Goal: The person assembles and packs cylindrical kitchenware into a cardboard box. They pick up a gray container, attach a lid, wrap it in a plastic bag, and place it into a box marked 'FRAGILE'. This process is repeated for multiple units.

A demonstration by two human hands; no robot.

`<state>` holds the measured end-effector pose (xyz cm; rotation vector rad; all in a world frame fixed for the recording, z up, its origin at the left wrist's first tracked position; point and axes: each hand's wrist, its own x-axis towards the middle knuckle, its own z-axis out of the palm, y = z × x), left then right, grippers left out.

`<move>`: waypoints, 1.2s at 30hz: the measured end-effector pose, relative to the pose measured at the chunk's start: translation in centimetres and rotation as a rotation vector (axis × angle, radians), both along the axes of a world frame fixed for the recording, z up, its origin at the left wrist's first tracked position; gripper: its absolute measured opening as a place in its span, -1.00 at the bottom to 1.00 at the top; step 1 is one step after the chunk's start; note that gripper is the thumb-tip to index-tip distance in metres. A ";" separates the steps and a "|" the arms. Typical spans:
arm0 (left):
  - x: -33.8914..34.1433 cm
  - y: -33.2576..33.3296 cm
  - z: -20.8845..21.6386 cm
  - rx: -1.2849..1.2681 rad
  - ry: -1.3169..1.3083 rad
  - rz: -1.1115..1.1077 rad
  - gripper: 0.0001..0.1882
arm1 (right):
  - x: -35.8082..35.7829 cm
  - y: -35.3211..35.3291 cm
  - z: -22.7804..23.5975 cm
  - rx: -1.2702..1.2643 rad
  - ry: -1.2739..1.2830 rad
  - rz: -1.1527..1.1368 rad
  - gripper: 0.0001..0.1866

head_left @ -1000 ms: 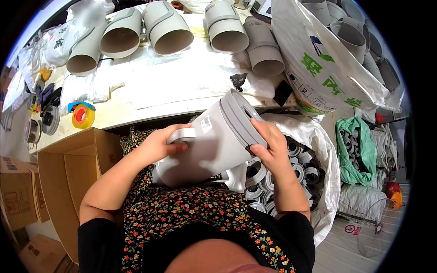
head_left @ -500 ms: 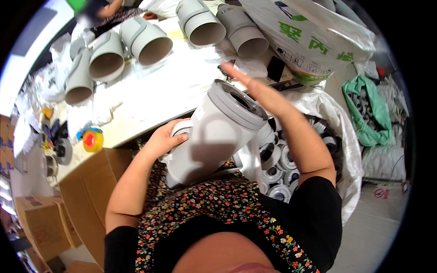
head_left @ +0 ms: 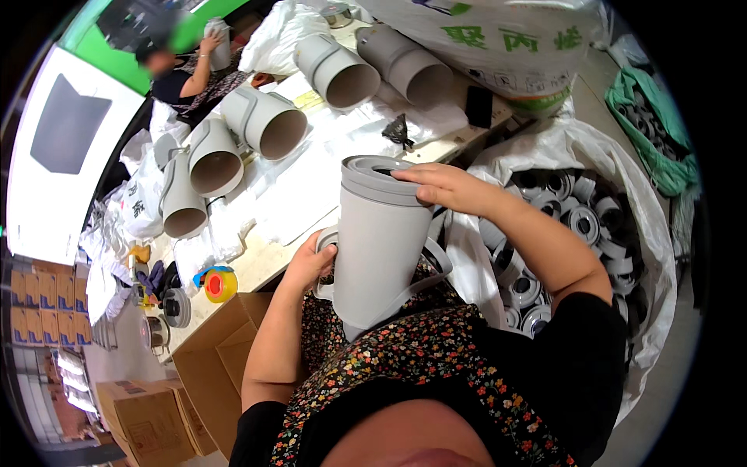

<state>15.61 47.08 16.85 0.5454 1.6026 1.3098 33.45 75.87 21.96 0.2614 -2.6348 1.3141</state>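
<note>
A large grey plastic jug (head_left: pixel 380 253) stands slightly tilted in front of my lap, its base low against the floral apron (head_left: pixel 366 350). My left hand (head_left: pixel 308 265) is closed round the light grey handle (head_left: pixel 327 237) on its left side. On top sits a ringed grey lid (head_left: pixel 366 180) with a dark centre. My right hand (head_left: pixel 455 187) lies palm down over the lid's right edge, fingers stretched out across the rim. A second, looped grey handle (head_left: pixel 440 261) sticks out on the right side of the jug.
Several grey jug bodies (head_left: pixel 352 84) lie on the table, open ends facing me. Right of me, a white sack (head_left: pixel 661 327) holds many grey lids. A cardboard box (head_left: pixel 204 350) stands left, below a yellow tape roll (head_left: pixel 220 285). Another person (head_left: pixel 191 82) works across the table.
My right hand has come down from the air beside the jug onto its lid. The jug has turned more upright. The whole view has shifted.
</note>
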 end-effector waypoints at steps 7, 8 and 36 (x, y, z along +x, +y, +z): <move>10.6 -2.3 4.9 0.043 0.529 -0.248 -0.25 | -5.5 -4.2 3.6 0.002 0.003 -0.096 -0.57; 10.9 -2.5 5.3 0.048 0.586 -0.356 -0.25 | -5.8 -4.0 2.3 -0.087 0.140 -0.072 -0.55; 1.4 -3.9 -2.3 0.397 0.507 0.278 -0.17 | -28.0 -8.7 -18.4 -0.198 -0.002 -0.104 -0.77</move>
